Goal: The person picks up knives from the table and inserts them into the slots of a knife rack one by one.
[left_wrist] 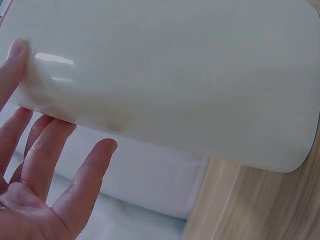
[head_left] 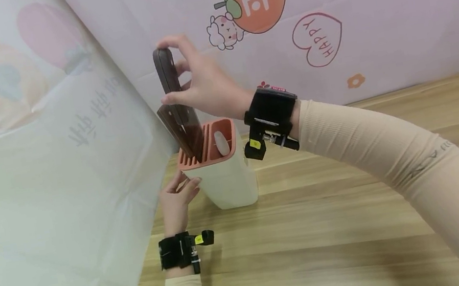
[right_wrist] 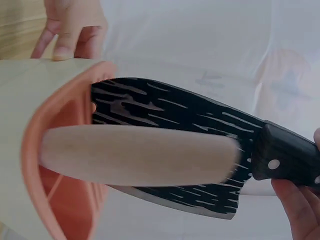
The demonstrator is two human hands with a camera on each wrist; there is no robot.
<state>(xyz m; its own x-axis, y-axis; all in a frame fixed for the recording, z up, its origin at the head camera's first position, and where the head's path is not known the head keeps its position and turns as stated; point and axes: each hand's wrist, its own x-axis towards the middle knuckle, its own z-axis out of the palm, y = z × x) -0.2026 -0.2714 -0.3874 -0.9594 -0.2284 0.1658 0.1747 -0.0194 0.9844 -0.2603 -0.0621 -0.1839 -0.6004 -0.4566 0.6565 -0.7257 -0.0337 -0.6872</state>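
A cream knife block [head_left: 231, 184] with an orange slotted top stands on the table. My right hand [head_left: 206, 79] grips the dark handle of a kitchen knife [head_left: 168, 75], thumb on one side and fingers on the other. In the right wrist view the knife's black, streaked blade [right_wrist: 175, 107] runs into the block's top, its lower end hidden inside. Beside it in the head view rises a dark brown flat piece [head_left: 174, 129], its kind unclear. My left hand [head_left: 176, 203] holds the block's left corner, the thumb on the front wall and fingers along the edge.
A pale, round-ended rod [head_left: 221, 143] stands in the block's wider compartment. A printed pink sheet [head_left: 190, 0] hangs behind the block, and a pale sheet [head_left: 62, 187] rises close on the left. The wooden table [head_left: 335, 226] stretches to the right and front.
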